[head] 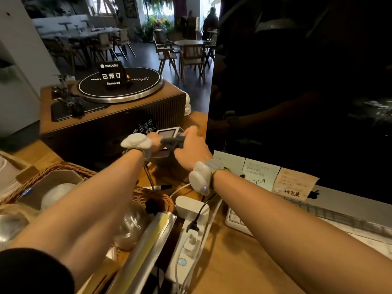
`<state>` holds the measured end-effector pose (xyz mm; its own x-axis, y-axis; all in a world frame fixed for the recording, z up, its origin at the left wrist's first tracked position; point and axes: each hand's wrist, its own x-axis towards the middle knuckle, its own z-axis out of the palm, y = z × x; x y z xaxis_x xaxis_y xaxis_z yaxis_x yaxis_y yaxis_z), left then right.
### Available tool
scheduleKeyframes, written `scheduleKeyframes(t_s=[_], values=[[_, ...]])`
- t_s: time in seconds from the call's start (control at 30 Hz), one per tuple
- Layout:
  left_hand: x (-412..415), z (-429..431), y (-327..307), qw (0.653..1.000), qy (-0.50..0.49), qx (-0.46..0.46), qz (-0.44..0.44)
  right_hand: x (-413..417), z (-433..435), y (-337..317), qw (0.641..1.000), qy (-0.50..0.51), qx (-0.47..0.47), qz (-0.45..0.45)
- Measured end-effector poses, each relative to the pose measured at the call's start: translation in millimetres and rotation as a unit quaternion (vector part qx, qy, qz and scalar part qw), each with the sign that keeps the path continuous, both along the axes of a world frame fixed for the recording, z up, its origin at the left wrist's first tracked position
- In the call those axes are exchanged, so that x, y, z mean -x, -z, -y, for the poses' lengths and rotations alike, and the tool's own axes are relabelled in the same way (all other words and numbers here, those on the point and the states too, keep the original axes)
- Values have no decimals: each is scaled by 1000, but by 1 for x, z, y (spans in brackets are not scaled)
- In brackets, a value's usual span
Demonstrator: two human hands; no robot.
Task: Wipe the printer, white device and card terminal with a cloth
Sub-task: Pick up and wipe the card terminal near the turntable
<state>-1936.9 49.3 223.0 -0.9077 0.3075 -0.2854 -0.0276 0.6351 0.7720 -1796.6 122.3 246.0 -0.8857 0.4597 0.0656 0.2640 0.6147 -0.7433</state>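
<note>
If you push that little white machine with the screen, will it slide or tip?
Probably slide: the card terminal looks small and light. The left hand holds its side, likely steadying it, while the right hand presses the grey cloth on it.

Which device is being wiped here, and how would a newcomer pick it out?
Start at the big dark monitor on the right and the wooden record player on the left. In the gap between them sits a small card terminal, with the left hand steadying it and the right hand pressing a grey cloth against it. Only it has a pale little screen.

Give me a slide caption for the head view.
Right hand wipes the card terminal with a grey cloth while the left hand steadies it.
</note>
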Motion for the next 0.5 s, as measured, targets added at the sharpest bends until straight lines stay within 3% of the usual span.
scheduleKeyframes(t_s=[0.13, 0.27, 0.5], values=[[2, 19, -24, 992, 39, -98, 68, 24, 7, -19, 991, 75, -21, -107], [3, 28, -33, 976, 79, -168, 111, 50, 11, -4, 999, -14, 15, -43], [10, 38, -25, 973, 113, -161, 118, 82, 10, 1, 991, 65, 28, -117]])
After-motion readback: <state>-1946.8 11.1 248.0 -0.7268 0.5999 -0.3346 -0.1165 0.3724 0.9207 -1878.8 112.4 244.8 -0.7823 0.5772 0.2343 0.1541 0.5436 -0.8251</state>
